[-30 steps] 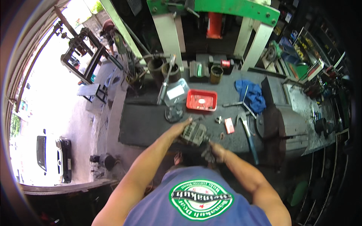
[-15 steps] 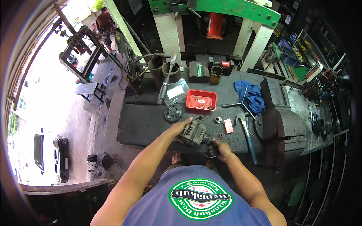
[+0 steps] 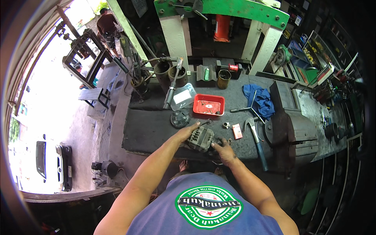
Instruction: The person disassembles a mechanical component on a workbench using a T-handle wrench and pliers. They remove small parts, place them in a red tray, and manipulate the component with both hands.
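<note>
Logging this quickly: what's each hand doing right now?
Left hand: closed on the alternator, at its left side.
Right hand: also closed on it, at its right end.

The left head camera looks down and forward over the wearer's shirt (image 3: 209,205) at the near surface (image 3: 150,129), its wide fisheye reaching the car (image 3: 52,164) at far left and bending straight edges.

your left hand (image 3: 189,132) holds the left side of a grey metal housing (image 3: 201,138) at the dark bench's (image 3: 145,129) front edge, your right hand (image 3: 224,152) clasps its right end, and beyond it sit a round black cover (image 3: 180,118) and a red tray (image 3: 201,102), with a blue-handled hammer (image 3: 258,146) to the right.
</note>
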{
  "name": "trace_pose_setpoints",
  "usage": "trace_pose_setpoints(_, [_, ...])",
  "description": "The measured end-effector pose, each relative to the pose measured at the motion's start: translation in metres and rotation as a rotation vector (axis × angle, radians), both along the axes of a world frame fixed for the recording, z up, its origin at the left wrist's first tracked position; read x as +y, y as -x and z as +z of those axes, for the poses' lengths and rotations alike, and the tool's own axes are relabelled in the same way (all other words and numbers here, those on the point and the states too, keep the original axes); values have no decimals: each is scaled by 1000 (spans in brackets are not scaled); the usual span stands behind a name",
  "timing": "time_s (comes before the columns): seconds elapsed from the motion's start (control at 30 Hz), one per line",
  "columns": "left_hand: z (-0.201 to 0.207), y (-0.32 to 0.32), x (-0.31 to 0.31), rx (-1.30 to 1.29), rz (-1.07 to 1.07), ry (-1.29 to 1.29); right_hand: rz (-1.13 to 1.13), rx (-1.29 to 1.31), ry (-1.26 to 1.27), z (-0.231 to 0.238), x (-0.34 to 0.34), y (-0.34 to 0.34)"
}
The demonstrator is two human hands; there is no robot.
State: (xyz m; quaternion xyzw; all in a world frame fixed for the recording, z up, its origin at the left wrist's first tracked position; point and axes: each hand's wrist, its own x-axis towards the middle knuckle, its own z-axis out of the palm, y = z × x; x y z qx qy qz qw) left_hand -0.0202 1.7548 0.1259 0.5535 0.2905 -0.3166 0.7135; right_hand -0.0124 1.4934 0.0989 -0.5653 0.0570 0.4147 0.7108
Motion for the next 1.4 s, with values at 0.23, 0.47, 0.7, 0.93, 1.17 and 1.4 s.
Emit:
trace_pose_setpoints(0.23, [12,10,13,-8,-41,139,-94,123,-51,-3,1,-5])
trace_pose_setpoints(0.47, [-5,7,4,-51,26,-17,40,-1206,336,-34,-17,-14])
trace_pose_setpoints(0.7, [-15,16,1,-157,93,-117,284,682,85,-70,-41,0])
trace_pose_setpoints(0.93, [-18,19,1,-142,123,-122,204,404,169,-57,-67,1])
trace_pose_setpoints(1.17, [-17,23,0,-144,97,-167,-15,210,39,-27,-41,-5])
trace_pose_setpoints(1.4, [-15,26,-2,-171,123,-126,-125,199,-88,-6,-16,7])
